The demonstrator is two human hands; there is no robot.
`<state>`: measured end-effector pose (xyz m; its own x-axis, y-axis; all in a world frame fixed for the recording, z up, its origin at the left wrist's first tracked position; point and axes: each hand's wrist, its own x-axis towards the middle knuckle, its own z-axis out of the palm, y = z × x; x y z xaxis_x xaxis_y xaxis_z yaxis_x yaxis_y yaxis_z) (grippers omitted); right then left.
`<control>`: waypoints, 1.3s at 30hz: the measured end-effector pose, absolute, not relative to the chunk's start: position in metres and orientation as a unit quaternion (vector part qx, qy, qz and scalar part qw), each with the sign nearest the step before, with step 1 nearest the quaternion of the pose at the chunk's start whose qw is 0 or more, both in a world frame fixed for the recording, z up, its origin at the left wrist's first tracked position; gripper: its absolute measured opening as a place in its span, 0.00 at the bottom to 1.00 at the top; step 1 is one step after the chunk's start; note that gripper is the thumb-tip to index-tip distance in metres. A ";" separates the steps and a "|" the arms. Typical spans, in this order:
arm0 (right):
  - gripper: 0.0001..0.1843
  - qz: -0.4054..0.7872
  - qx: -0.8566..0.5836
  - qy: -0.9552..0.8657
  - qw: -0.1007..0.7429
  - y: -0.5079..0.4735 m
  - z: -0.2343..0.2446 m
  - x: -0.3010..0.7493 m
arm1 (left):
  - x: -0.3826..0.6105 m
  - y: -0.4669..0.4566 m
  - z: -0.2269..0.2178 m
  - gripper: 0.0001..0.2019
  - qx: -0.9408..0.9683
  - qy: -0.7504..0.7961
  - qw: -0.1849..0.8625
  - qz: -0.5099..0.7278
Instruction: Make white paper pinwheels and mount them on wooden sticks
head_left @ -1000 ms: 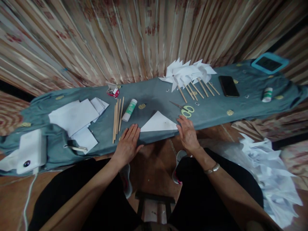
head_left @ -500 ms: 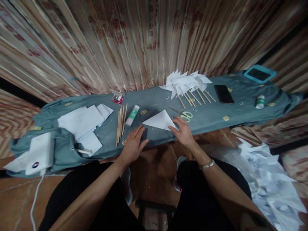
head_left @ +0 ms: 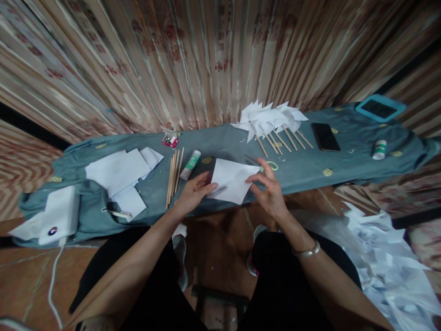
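A square sheet of white paper (head_left: 230, 181), opened out with a faint crease, is held at the near edge of the cloth-covered table. My left hand (head_left: 195, 192) grips its left edge, thumb on top. At the right edge, my right hand (head_left: 268, 187) pinches the sheet between thumb and fingers. Scissors with yellow-green handles (head_left: 273, 166) lie just behind that hand, partly covered by it. Left of the sheet lie a glue stick (head_left: 190, 164) and several wooden sticks (head_left: 174, 178).
Several paper pinwheels (head_left: 268, 118) on sticks lie at the back, near a black phone (head_left: 325, 136). More white paper (head_left: 117, 170) is stacked at left beside a white power bank (head_left: 58, 216). A small red box (head_left: 170, 139) stands behind the sticks. A bag of pinwheels (head_left: 386, 262) is at lower right.
The paper has gone from a folded triangle to an opened square. My left hand has moved onto its left edge, and my right hand has lifted slightly and pinches the right edge.
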<state>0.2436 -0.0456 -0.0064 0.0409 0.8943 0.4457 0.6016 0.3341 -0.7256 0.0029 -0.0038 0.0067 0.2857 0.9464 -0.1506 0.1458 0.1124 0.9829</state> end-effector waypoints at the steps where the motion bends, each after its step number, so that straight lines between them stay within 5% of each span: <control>1: 0.06 0.162 -0.552 -0.675 0.462 -0.046 -0.004 0.244 | 0.007 -0.004 0.010 0.34 0.553 0.479 0.591 0.340; 8: 0.06 0.167 -0.552 -0.657 0.486 -0.042 0.010 0.248 | 0.024 -0.005 0.021 0.19 0.466 0.504 0.666 0.293; 21: 0.11 0.177 -0.581 -0.570 0.553 -0.007 0.015 0.268 | 0.041 0.014 0.022 0.17 0.416 0.529 0.614 0.413; 30: 0.16 -0.003 -0.694 -0.667 0.271 0.008 -0.013 0.286 | 0.044 0.038 0.026 0.17 0.435 0.559 0.537 0.458; 39: 0.07 -0.049 -0.710 -0.669 0.212 0.015 -0.020 0.285 | 0.052 0.047 0.025 0.15 0.483 0.551 0.491 0.471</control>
